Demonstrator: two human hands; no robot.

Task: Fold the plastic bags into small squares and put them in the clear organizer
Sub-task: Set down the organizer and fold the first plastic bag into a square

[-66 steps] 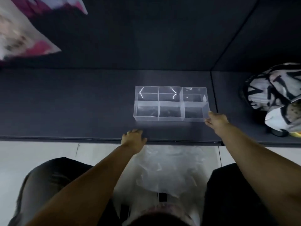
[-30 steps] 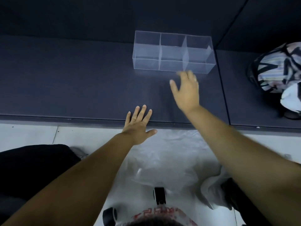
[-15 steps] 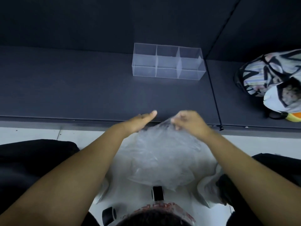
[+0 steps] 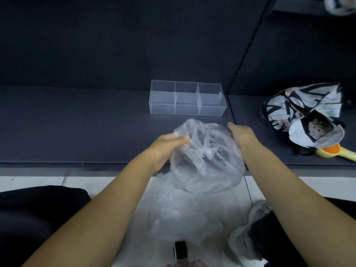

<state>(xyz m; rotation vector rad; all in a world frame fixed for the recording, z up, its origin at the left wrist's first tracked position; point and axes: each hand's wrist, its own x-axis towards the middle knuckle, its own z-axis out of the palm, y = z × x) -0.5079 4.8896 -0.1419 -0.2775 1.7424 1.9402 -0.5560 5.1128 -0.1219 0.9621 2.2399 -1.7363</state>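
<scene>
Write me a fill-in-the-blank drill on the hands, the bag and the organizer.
The plastic bag, gripped by the left hand and the right hand, is crumpled, not yet ____.
The clear organizer on the dark shelf has every compartment ____.
The patterned tote lies to the organizer's ____.
Missing words: folded; empty; right.

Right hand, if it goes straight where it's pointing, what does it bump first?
Probably the clear organizer, near its right end. The right hand, holding the plastic bag, points forward and slightly left, with only bare shelf between. Depth is unclear, so it might pass over it.
</scene>
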